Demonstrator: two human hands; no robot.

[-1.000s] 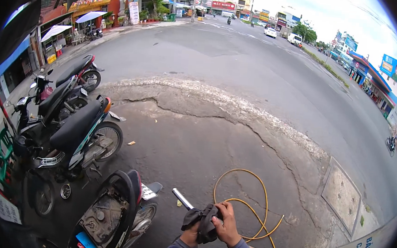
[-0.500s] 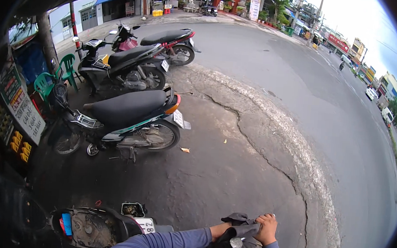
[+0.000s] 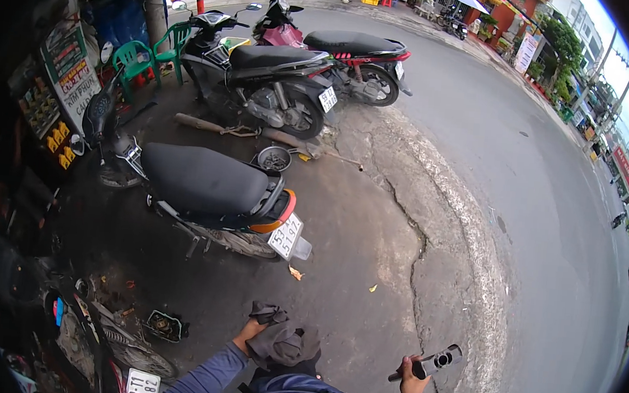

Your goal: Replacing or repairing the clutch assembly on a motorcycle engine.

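Note:
Near the bottom centre, my left hand [image 3: 250, 333] grips a crumpled dark grey cloth [image 3: 284, 344], which hangs over to its right. Apart from it, my right hand [image 3: 413, 381] is closed round a dark metal tubular part [image 3: 438, 361] with holes at its outer end, held tilted up to the right. Left of my left hand, on the pavement, lies a small tray [image 3: 164, 326] of dark greasy parts. Beside that, at the lower left, is a motorbike [image 3: 75, 344] with its seat area exposed.
Parked motorbikes [image 3: 203, 180] stand ahead and left, with a long exhaust pipe [image 3: 202, 124], a round pan [image 3: 274, 158], green chairs [image 3: 129, 60] and a sign board [image 3: 72, 78] near them. A cracked concrete edge [image 3: 466, 245] borders the road [image 3: 564, 216] at right.
My view has swung left toward the parked motorbikes. My hands, earlier together in the cloth around the metal part, are now apart, the cloth in the left and the part in the right.

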